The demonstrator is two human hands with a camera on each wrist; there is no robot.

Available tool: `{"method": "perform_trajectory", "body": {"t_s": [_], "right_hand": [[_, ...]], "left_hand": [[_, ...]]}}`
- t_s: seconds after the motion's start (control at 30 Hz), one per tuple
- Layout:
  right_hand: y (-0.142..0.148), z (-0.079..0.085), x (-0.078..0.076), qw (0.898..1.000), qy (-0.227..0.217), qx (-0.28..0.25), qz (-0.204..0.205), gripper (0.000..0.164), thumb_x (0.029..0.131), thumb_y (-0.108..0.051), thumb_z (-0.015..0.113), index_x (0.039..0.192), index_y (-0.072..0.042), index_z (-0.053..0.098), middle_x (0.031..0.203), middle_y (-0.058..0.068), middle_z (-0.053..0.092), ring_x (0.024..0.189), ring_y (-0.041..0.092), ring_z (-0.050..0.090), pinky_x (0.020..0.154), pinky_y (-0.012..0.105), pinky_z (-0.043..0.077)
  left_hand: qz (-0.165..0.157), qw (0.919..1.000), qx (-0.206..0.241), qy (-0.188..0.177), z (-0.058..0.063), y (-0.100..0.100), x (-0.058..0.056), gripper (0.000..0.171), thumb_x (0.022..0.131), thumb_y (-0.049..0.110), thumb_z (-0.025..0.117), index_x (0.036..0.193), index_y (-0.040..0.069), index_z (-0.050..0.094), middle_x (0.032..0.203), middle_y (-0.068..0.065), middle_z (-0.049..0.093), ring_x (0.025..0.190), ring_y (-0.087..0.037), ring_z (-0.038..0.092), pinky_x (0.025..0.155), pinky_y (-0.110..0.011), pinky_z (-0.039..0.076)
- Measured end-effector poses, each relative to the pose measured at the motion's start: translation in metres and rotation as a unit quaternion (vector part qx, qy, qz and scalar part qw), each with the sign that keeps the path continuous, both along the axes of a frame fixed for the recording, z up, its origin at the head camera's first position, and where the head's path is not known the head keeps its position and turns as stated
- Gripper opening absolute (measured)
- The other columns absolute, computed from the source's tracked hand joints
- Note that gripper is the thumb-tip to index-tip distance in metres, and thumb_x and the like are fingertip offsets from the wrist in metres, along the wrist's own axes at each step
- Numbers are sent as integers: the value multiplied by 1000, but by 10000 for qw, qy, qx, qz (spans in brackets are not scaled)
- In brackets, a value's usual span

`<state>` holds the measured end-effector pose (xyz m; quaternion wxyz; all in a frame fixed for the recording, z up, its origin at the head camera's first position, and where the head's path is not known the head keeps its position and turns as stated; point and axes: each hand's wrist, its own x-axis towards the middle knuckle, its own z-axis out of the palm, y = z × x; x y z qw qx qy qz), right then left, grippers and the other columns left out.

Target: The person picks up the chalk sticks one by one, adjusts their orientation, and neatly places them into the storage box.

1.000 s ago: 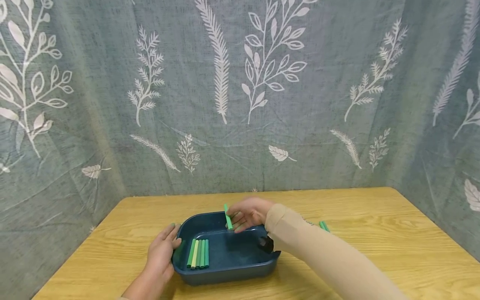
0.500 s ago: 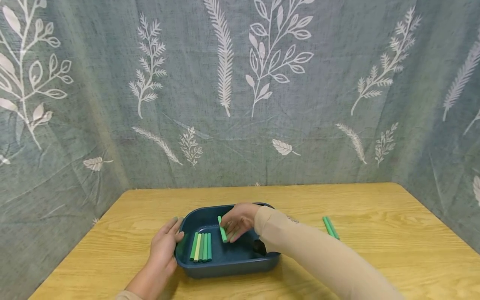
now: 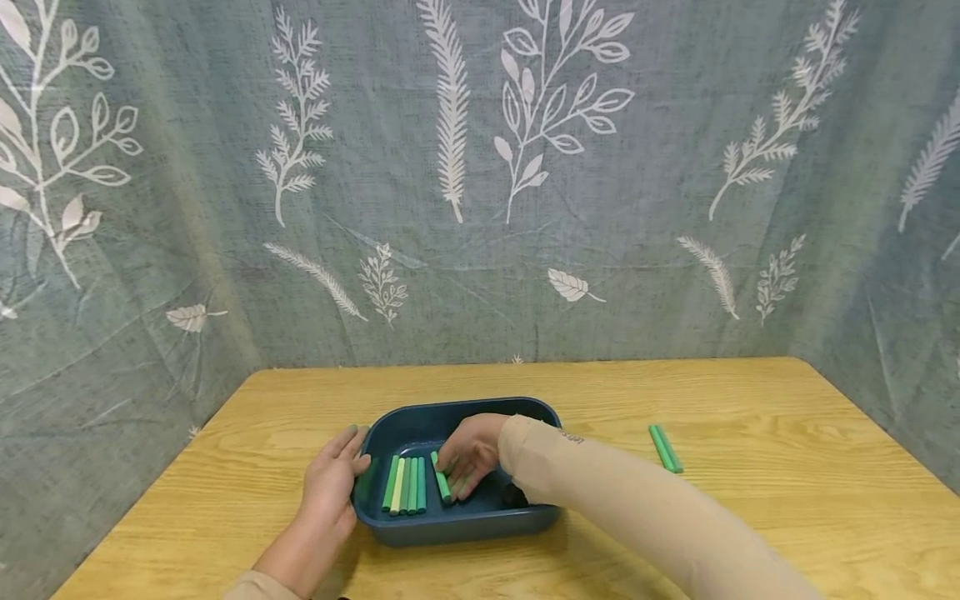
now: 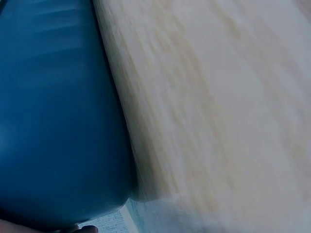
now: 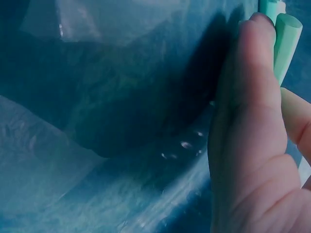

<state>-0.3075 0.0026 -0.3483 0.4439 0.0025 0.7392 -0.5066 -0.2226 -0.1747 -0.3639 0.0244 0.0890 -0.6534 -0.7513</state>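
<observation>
A dark blue plastic bin (image 3: 465, 523) with rounded corners sits on the table. My left hand (image 3: 327, 479) holds its left side, thumb over the rim and fingers along the outer wall; the left wrist view shows mostly the bin wall (image 4: 58, 111). Inside, at the left, several green and pale yellow chalk-like sticks (image 3: 405, 486) lie side by side in a row. Low inside the bin, my right hand (image 3: 472, 458) pinches a green chalk-like stick (image 3: 442, 479), just right of that row and apart from it. Its faceted end (image 5: 289, 36) shows beyond a finger in the right wrist view.
Two more green sticks (image 3: 666, 448) lie together on the wooden table (image 3: 757, 467), right of the bin. Behind the table hangs a grey-green curtain (image 3: 480, 317) with white leaf prints. The right sleeve (image 3: 622, 508) crosses over the bin's right wall.
My right hand has carried the green stick down from the bin's back rim toward the row and nearer its floor. The left hand stays on the bin's side. The head view has tilted slightly.
</observation>
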Motion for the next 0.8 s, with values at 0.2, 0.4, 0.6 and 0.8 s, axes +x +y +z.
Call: {"method": "perform_trajectory", "body": {"t_s": [0.2, 0.4, 0.6, 0.8], "right_hand": [[-6, -2, 1, 9999, -77, 84, 45, 19, 96, 2, 55, 111, 15, 56, 96, 26, 61, 117, 45, 55, 97, 46, 48], [-9, -2, 2, 9999, -20, 48, 118, 24, 96, 2, 53, 116, 15, 55, 91, 26, 62, 116, 45, 56, 96, 46, 48], [-8, 2, 3, 9999, 23, -54, 151, 29, 96, 2, 52, 122, 17, 52, 95, 28, 64, 115, 44, 57, 95, 46, 49], [0, 11, 1, 9994, 280, -181, 60, 35, 97, -1, 54, 129, 14, 52, 98, 27, 66, 111, 41, 61, 89, 42, 53]], "left_hand": [[-1, 10000, 73, 28, 0, 0, 1, 60, 101, -9, 30, 153, -5, 1, 158, -24, 8, 146, -36, -2, 117, -45, 13], [6, 10000, 68, 15, 1, 1, 2, 59, 101, -8, 31, 153, -5, 1, 158, -24, 7, 146, -37, -3, 117, -46, 12], [30, 10000, 45, 35, 1, 0, 2, 59, 101, -8, 30, 153, -5, 2, 158, -23, 8, 146, -36, -3, 117, -45, 11], [38, 10000, 24, 26, 1, 1, 2, 59, 101, -8, 30, 153, -5, 2, 158, -24, 8, 146, -37, -2, 117, -45, 11]]}}
